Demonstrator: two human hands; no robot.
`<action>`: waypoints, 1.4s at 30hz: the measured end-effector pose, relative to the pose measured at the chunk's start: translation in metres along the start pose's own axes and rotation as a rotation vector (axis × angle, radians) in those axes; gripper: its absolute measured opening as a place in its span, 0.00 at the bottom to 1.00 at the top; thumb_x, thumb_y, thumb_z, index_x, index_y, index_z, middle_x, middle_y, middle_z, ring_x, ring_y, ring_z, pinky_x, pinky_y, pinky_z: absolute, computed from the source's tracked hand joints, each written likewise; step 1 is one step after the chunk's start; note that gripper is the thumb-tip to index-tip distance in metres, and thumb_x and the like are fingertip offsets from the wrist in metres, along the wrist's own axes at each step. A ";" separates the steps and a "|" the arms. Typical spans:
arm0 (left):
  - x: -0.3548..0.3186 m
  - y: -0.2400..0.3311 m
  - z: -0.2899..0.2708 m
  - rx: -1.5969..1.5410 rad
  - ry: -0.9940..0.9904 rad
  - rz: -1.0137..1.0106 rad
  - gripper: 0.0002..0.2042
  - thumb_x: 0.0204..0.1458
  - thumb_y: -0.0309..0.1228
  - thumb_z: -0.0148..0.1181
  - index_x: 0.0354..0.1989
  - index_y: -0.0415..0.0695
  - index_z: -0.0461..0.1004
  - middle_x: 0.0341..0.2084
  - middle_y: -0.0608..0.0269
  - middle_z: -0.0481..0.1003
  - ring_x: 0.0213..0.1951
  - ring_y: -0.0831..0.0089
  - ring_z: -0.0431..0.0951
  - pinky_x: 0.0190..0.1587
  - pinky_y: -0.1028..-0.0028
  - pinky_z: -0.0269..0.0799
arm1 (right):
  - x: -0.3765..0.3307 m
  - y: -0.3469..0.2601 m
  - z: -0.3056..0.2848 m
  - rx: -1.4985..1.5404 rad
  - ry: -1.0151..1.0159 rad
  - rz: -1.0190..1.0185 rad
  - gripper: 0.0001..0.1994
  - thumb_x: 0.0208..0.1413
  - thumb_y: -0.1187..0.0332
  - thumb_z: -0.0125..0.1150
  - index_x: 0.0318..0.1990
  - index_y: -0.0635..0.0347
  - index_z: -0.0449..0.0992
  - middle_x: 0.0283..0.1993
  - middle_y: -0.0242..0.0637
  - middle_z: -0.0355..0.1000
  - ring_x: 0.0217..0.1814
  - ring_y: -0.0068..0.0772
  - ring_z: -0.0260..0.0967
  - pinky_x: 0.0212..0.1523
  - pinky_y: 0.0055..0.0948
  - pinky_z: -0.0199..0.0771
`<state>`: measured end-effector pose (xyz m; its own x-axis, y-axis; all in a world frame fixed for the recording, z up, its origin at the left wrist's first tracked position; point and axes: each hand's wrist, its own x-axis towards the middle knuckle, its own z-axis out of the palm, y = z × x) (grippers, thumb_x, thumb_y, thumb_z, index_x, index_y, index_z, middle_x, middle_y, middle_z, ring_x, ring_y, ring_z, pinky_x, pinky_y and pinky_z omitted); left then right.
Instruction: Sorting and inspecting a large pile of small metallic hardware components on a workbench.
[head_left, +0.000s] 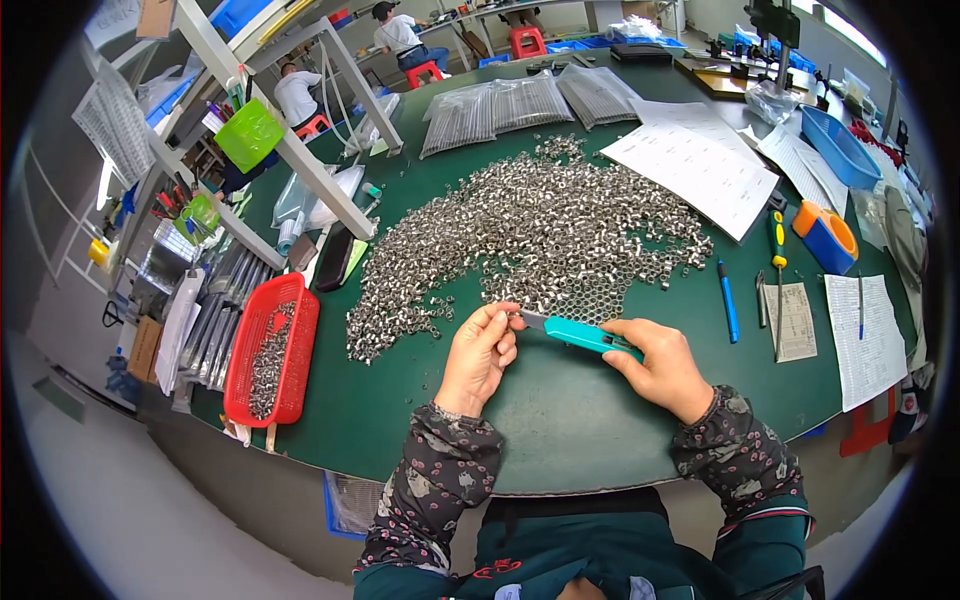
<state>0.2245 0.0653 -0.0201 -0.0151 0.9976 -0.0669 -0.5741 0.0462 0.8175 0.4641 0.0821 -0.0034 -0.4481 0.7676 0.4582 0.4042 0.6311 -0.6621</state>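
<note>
My right hand (655,365) is closed round the handle of a teal utility knife (580,334), whose blade points left. At the blade's tip, my left hand (480,350) pinches something small between thumb and fingers; it looks like one of the little metal rings, though the fingertips mostly cover it. Just beyond both hands spreads a wide heap of small shiny metal rings (540,215) on the green tabletop (570,430). The heap's near part lies flat in one layer, with the rings side by side.
At the left stands a red plastic basket (312,340) with more metal rings inside. Bags of metal tubes (525,103) lie behind the heap. To the right are paper sheets (690,155), a blue pen (728,302), a yellow screwdriver (777,240) and a tape roll (828,237). A phone (334,260) lies left.
</note>
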 end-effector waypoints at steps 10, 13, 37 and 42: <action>-0.001 0.000 -0.002 -0.033 -0.016 -0.055 0.08 0.56 0.29 0.49 0.39 0.38 0.69 0.23 0.67 0.68 0.20 0.83 0.61 0.19 0.84 0.55 | 0.001 -0.001 0.000 0.047 -0.084 0.058 0.13 0.47 0.64 0.58 0.41 0.57 0.73 0.32 0.44 0.72 0.33 0.47 0.70 0.33 0.38 0.68; -0.001 -0.001 0.000 0.010 -0.020 -0.033 0.08 0.56 0.30 0.50 0.38 0.39 0.70 0.22 0.68 0.68 0.19 0.85 0.60 0.19 0.85 0.56 | 0.002 0.001 0.000 0.084 -0.103 0.053 0.13 0.47 0.64 0.58 0.40 0.58 0.73 0.32 0.45 0.72 0.33 0.47 0.70 0.33 0.37 0.69; -0.003 -0.024 0.044 1.287 0.012 0.359 0.04 0.42 0.24 0.60 0.27 0.39 0.73 0.18 0.70 0.64 0.21 0.81 0.63 0.24 0.78 0.61 | 0.004 0.002 -0.005 0.117 0.237 -0.031 0.13 0.47 0.69 0.60 0.41 0.62 0.72 0.36 0.44 0.72 0.36 0.43 0.71 0.35 0.31 0.70; -0.002 -0.027 0.046 1.452 0.009 0.441 0.04 0.40 0.23 0.60 0.26 0.39 0.73 0.20 0.65 0.66 0.22 0.75 0.65 0.26 0.75 0.63 | 0.005 0.000 -0.006 0.116 0.249 -0.042 0.13 0.47 0.68 0.59 0.42 0.60 0.72 0.34 0.42 0.71 0.33 0.43 0.71 0.32 0.32 0.70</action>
<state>0.2778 0.0640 -0.0151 0.0266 0.9446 0.3271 0.7573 -0.2326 0.6102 0.4669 0.0866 0.0020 -0.2468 0.7539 0.6089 0.2892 0.6570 -0.6962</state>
